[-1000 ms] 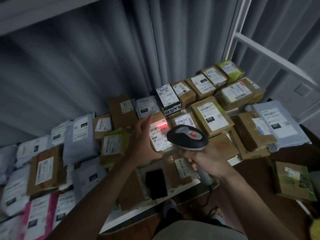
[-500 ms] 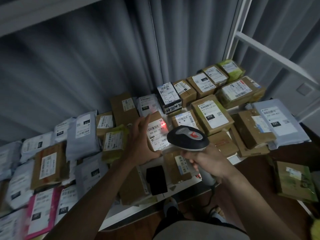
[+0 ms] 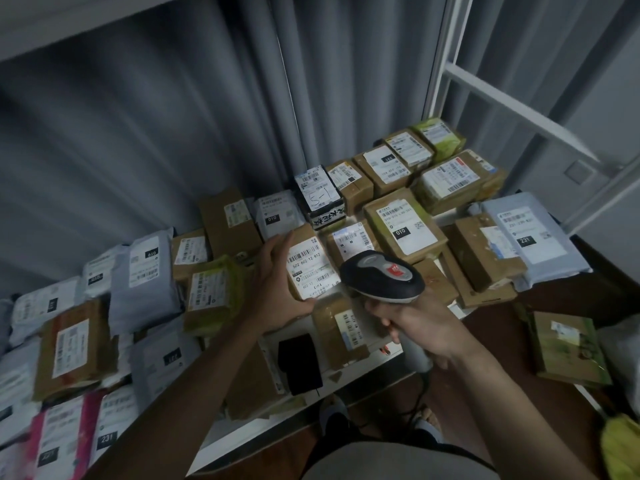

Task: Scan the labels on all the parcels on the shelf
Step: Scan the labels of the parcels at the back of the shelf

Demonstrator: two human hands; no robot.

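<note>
Several parcels cover the white shelf [image 3: 360, 377]: brown boxes, grey bags and a pink bag. My left hand [image 3: 277, 289] grips a small brown box [image 3: 310, 263] by its left side and tilts its white barcode label up. My right hand [image 3: 419, 323] holds a black and grey handheld scanner [image 3: 382, 277] by the handle, its head just right of that label and partly covering the box's lower right corner. No red light shows on the label. A box marked 010 [image 3: 403, 225] lies right behind the scanner.
A black adapter [image 3: 299, 363] lies near the shelf's front edge. A green-brown parcel [image 3: 568, 344] lies on the dark surface at the right. Grey curtain hangs behind, with a white frame bar [image 3: 519, 109] at the upper right. My feet show below the shelf.
The red scan light on the held box's label shrank and has gone out. My left hand and the box have shifted slightly left and down; the scanner stays close.
</note>
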